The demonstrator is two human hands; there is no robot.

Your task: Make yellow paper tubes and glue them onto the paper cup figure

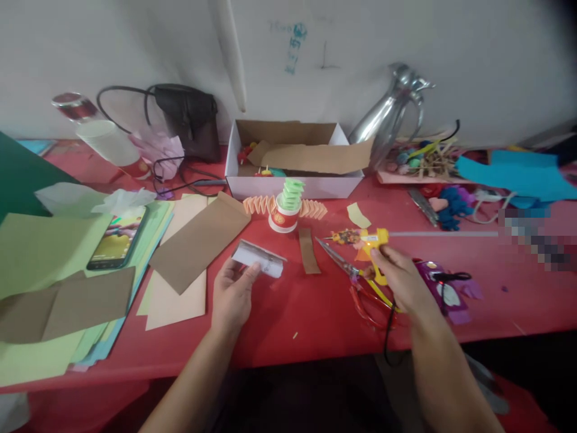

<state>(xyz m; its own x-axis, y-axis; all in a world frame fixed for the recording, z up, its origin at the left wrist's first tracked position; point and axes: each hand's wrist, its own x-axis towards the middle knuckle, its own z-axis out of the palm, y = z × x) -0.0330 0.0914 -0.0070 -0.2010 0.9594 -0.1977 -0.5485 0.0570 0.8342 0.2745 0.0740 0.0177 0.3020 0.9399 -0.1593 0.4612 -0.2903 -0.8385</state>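
Between the thumb and fingers of my left hand (pixel 233 294) is a small folded piece of white paper (pixel 264 260). My right hand (pixel 399 273) grips a yellow glue gun (pixel 377 243) by its handle, nozzle pointing left, with a long glue stick (pixel 442 233) out of its back. Under the gun lie scissors (pixel 345 264) with red handles. A brown paper strip (pixel 309 251) rests between my hands. Behind it stands a red and white paper cup (pixel 283 220) holding a folded green paper spring (pixel 293 191), with folded orange paper springs (pixel 259 205) at both sides.
A white box (pixel 293 186) stands at the back, beside a metal jug (pixel 387 108) and a dark bag (pixel 192 123). Coloured paper sheets (pixel 36 246), a phone (pixel 116 239) and a brown envelope-like sheet (pixel 198 243) lie left. A purple item (pixel 444 285) with a black cord lies right.
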